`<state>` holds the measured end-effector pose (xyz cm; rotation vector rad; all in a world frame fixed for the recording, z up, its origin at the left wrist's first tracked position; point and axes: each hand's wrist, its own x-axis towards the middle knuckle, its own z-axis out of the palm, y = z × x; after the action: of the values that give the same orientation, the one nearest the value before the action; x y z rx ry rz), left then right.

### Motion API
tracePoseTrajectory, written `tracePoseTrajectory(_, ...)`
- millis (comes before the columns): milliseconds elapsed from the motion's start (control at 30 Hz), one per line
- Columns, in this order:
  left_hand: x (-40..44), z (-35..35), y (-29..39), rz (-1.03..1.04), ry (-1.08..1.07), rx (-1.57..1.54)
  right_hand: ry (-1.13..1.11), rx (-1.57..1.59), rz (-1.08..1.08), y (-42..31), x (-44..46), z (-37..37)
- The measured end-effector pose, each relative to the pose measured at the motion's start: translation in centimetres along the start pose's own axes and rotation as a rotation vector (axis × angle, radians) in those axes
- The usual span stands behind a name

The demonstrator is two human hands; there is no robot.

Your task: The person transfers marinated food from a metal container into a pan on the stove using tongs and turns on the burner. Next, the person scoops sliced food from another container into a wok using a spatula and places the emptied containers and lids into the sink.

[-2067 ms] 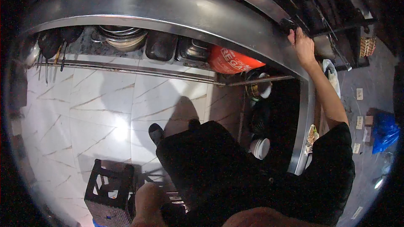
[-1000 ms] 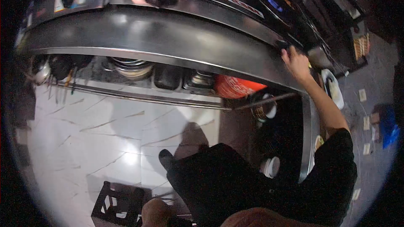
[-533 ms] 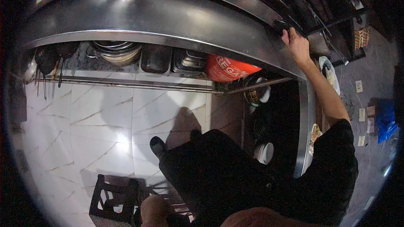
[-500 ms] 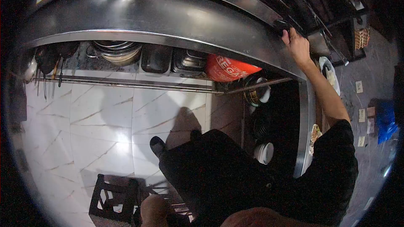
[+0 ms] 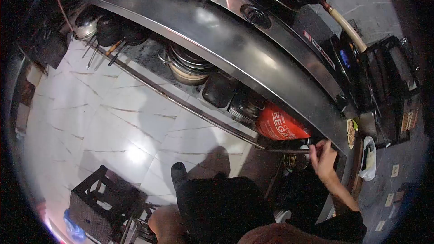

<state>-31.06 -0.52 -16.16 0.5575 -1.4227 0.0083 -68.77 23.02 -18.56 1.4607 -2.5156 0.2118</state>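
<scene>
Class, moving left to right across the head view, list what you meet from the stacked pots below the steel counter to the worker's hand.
Stacked pots → dark tray → metal containers → red bag → right hand

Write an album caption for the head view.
A bare right hand near a red package tucked beneath a metal counter.

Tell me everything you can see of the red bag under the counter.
The red bag looks like glossy, bulging plastic, with large white letters, REGA among them, and smaller white print. It sits under the metal counter, whose edge hides its upper part, beside stacked metal containers. The right hand is near its right end; whether they touch, I cannot tell.
</scene>
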Motion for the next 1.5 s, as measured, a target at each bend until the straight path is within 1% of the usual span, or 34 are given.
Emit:
tracePoseTrajectory(67,1.3,-0.3,0.5,-0.013,0.027,-0.001,-0.069,0.041,0.003,-0.5,-0.5,-0.4)
tracePoseTrajectory(167,4.4,-0.8,1.5,-0.043,0.106,-0.047,-0.163,0.091,0.057,-1.9,-0.2,-3.4)
tracePoseTrajectory(267,8.2,-0.8,3.4,-0.104,0.189,-0.148,-0.072,0.074,0.041,0.8,-4.4,-2.7)
tracePoseTrajectory(333,10.2,0.5,5.4,-0.207,0.214,-0.215,-0.039,0.067,-0.122,0.6,-5.7,-4.3)
tracePoseTrajectory(367,10.6,1.8,6.6,-0.289,0.201,-0.228,-0.053,0.112,-0.169,0.4,-6.6,-5.2)
tracePoseTrajectory(400,10.9,3.3,7.9,-0.366,0.184,-0.230,-0.069,0.157,-0.216,0.2,-7.5,-6.1)
tracePoseTrajectory(433,10.9,5.1,8.9,-0.456,0.136,-0.202,-0.103,0.247,-0.154,0.8,-9.1,-5.7)
tracePoseTrajectory(467,10.5,6.0,9.5,-0.555,0.020,-0.183,-0.144,0.335,-0.088,1.2,-11.1,-5.3)
tracePoseTrajectory(500,10.7,6.6,9.6,-0.600,-0.145,-0.179,-0.342,0.276,0.031,1.7,-13.1,-4.9)
tracePoseTrajectory(533,10.5,7.2,9.2,-0.622,-0.264,-0.161,-0.456,0.272,0.123,2.1,-14.6,-4.1)
tracePoseTrajectory(567,10.3,8.1,8.6,-0.682,-0.260,-0.149,-0.553,0.279,0.217,2.3,-15.8,-3.7)
tracePoseTrajectory(600,10.5,8.8,7.8,-0.667,-0.316,-0.093,-0.592,0.302,0.279,2.2,-16.9,-3.1)
tracePoseTrajectory(667,11.4,10.5,5.6,-0.730,-0.384,-0.001,-0.650,0.332,0.398,1.4,-18.2,-2.2)
tracePoseTrajectory(700,11.8,11.5,3.9,-0.679,-0.377,0.004,-0.674,0.345,0.446,0.8,-18.4,-1.7)
tracePoseTrajectory(800,13.1,14.6,-2.0,-0.829,-0.470,-0.052,-0.727,0.368,0.600,-2.0,-17.6,0.2)
tracePoseTrajectory(833,13.0,15.8,-4.7,-0.742,-0.478,-0.035,-0.734,0.374,0.653,-3.2,-16.8,0.7)
tracePoseTrajectory(867,13.2,16.9,-7.3,-0.763,-0.528,-0.071,-0.738,0.376,0.705,-4.4,-16.1,1.0)
tracePoseTrajectory(967,14.0,20.5,-14.6,-0.717,-0.589,-0.114,-0.745,0.385,0.846,-8.1,-13.9,2.3)
tracePoseTrajectory(1067,15.6,22.7,-20.5,-0.666,-0.714,-0.078,-0.748,0.407,0.956,-11.7,-12.5,2.6)
tracePoseTrajectory(1100,16.0,23.4,-22.0,-0.727,-0.758,-0.069,-0.748,0.413,0.985,-12.8,-12.1,2.5)
tracePoseTrajectory(1200,16.7,25.0,-25.3,-0.646,-0.809,-0.030,-0.738,0.434,1.064,-15.2,-10.8,2.4)
tracePoseTrajectory(1233,16.8,25.5,-25.9,-0.654,-0.805,-0.026,-0.726,0.437,1.087,-15.9,-10.4,2.3)
tracePoseTrajectory(1333,16.5,26.4,-27.5,-0.682,-0.893,0.034,-0.701,0.459,1.145,-17.3,-9.8,1.7)
tracePoseTrajectory(1400,16.2,27.0,-28.2,-0.663,-0.920,0.086,-0.676,0.473,1.200,-18.2,-9.8,1.3)
tracePoseTrajectory(1500,16.1,27.5,-28.3,-0.669,-0.925,0.124,-0.650,0.493,1.265,-20.3,-10.2,1.8)
